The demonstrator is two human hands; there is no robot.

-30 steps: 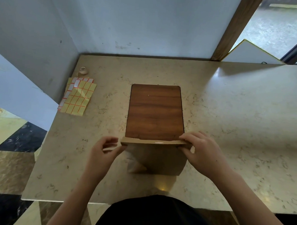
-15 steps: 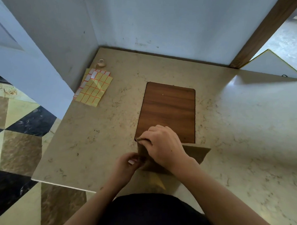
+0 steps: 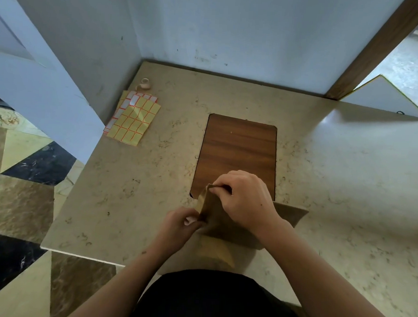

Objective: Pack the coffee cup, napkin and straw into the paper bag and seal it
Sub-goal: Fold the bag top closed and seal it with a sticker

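Your right hand (image 3: 245, 203): fingers curled over the folded top edge of the paper bag (image 3: 224, 221), pinching its left corner. Your left hand (image 3: 180, 225): fingers closed on the bag's left side edge, just below the right hand.

Counter (image 3: 345, 188): beige stone slab, set into a corner of pale walls; near and left edges in view, patterned floor tiles beyond them on the left.

Wooden board (image 3: 238, 152): dark brown, rounded corners, lying flat in the middle of the counter; its near edge is partly covered by your right hand and the bag.

Paper bag: brown, standing at the near edge of the counter, just in front of the board, top folded over; its right end sticks out past your right wrist. You cannot tell what it holds; cup, napkin and straw are not visible.

Sticker sheets (image 3: 134, 118): yellow labels with red borders, a small stack on the far left of the counter, near the wall, well apart from the bag.

Small roll (image 3: 144, 83): pale, tape-like, just beyond the sticker sheets, against the wall; too small to tell more.
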